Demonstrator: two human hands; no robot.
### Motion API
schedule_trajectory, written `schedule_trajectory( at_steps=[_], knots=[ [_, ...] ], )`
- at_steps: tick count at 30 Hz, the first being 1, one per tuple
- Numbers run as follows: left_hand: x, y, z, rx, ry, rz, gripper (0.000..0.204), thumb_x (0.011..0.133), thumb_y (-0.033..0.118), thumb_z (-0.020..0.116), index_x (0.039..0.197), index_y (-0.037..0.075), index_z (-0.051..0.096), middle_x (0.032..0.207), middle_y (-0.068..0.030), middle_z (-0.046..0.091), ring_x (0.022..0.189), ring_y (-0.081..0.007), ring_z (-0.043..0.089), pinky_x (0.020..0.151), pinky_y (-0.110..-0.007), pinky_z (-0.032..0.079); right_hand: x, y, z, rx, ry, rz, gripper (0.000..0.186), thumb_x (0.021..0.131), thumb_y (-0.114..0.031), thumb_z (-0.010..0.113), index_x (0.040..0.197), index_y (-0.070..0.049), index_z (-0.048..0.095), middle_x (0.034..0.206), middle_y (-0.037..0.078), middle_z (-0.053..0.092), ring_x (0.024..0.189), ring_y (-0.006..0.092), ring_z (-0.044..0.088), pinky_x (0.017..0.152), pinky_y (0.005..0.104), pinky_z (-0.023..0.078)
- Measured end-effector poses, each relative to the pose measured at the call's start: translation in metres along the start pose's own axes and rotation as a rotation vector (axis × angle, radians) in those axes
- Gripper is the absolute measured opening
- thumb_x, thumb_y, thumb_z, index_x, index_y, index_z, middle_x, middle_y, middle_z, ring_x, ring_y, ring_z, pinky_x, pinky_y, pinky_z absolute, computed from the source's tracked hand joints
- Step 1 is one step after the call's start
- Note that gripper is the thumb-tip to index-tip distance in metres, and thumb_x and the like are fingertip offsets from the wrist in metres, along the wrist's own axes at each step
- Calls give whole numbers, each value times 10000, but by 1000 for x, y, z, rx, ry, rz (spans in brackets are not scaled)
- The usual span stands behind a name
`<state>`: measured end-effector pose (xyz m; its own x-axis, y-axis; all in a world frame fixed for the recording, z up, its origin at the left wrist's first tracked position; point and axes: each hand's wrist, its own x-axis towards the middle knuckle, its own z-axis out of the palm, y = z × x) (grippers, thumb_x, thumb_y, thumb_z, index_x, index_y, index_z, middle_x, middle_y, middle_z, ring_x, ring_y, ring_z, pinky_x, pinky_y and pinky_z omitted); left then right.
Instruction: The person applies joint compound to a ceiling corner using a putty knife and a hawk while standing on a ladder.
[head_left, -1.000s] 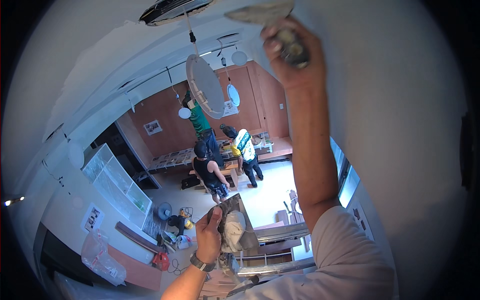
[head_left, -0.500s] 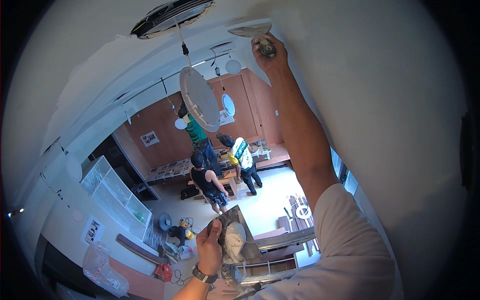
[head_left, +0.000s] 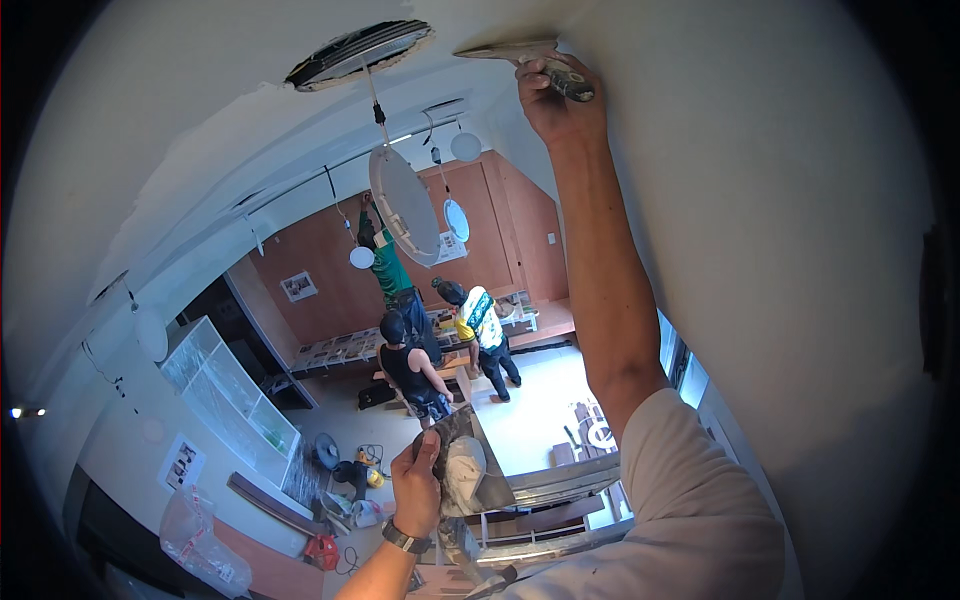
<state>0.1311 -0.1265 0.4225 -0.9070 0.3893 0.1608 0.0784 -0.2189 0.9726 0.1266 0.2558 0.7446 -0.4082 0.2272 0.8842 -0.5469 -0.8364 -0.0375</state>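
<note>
My right hand [head_left: 562, 95], raised on a stretched arm, is closed round the handle of a putty knife [head_left: 505, 49]. The knife's broad blade lies against the ceiling close to where it meets the right wall. Lower down, my left hand [head_left: 417, 490] grips the edge of a flat metal plate [head_left: 495, 490] with the thumb on top. A lump of white putty [head_left: 464, 476] sits on that plate. Left of the knife, a round hole [head_left: 360, 55] opens in the ceiling, and a disc-shaped light panel [head_left: 405, 205] hangs from it by a cable.
More light panels [head_left: 456, 220] dangle from the ceiling. Below, three people [head_left: 408, 375] stand near a paper-covered bench [head_left: 335, 345]. A metal ladder or scaffold frame [head_left: 565, 482] is under me. Tools and a fan [head_left: 326, 451] lie on the floor beside a wrapped cabinet [head_left: 235, 395].
The putty knife and my right hand have shifted slightly right, and the knife's handle has turned more sideways. My left hand still holds the plate with the putty.
</note>
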Motion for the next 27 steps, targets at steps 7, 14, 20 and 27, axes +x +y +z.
schedule_trajectory(
  at_steps=[7, 14, 20, 27],
  knots=[
    [0, 5, 5, 31, -24, 63, 334, 995, 279, 610, 914, -36, 683, 838, -10, 647, 757, -85, 499, 698, -247, 403, -27, -5, 88, -27, 46, 23, 225, 916, -28, 546, 1086, 113, 506, 974, 241, 576, 765, 278, 618, 564, 300, 544],
    [0, 0, 0, 52, -22, 57, 346, 995, 280, 605, 937, -51, 687, 853, -28, 659, 772, -102, 523, 723, -257, 423, -63, 7, 169, -31, -245, 9, 191, 955, -106, 587, 887, 49, 676, 838, 181, 699, 801, 359, 715, 585, 364, 603],
    [-5, 9, 6, 88, -46, 90, 332, 1004, 267, 595, 937, -44, 690, 866, -22, 663, 784, -102, 533, 749, -254, 429, -121, 44, 222, -171, -108, -163, 164, 925, -103, 622, 954, 57, 644, 842, 193, 657, 750, 330, 701, 552, 345, 595],
    [-1, -2, -3, 44, -20, 112, 351, 1005, 281, 604, 975, -56, 696, 892, -14, 672, 799, -95, 535, 749, -250, 428, -180, 73, 150, -520, -6, -49, 403, 934, -85, 552, 1288, 93, 481, 1034, 185, 631, 709, 215, 668, 519, 277, 559]
  ],
)
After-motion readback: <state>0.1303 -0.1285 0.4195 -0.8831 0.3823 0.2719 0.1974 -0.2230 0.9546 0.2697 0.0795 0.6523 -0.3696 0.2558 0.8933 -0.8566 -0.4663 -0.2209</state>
